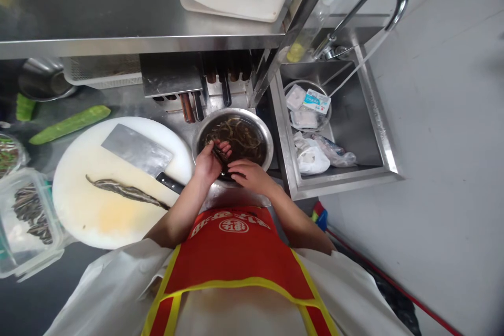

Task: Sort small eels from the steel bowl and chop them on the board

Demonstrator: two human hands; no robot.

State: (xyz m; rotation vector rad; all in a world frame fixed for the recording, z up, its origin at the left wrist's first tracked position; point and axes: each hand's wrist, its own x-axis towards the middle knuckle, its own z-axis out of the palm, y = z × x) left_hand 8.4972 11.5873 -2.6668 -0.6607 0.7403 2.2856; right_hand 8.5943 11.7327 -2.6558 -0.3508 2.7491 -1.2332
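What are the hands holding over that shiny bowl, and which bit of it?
Both hands, left hand and right hand, grip a dark eel at the metal bowl; which part they hold cannot be told.

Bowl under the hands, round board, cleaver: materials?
Bowl: likely stainless steel, with a bright reflective rim. Round board: looks like white plastic, matte, with a yellowish stain. Cleaver: dull grey steel blade and a dark handle, plastic or wood, cannot tell. Both hands are over the bowl.

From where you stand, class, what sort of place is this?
Probably a commercial kitchen: a steel sink, a cleaver on a round cutting board, and a steel bowl both hands reach into.
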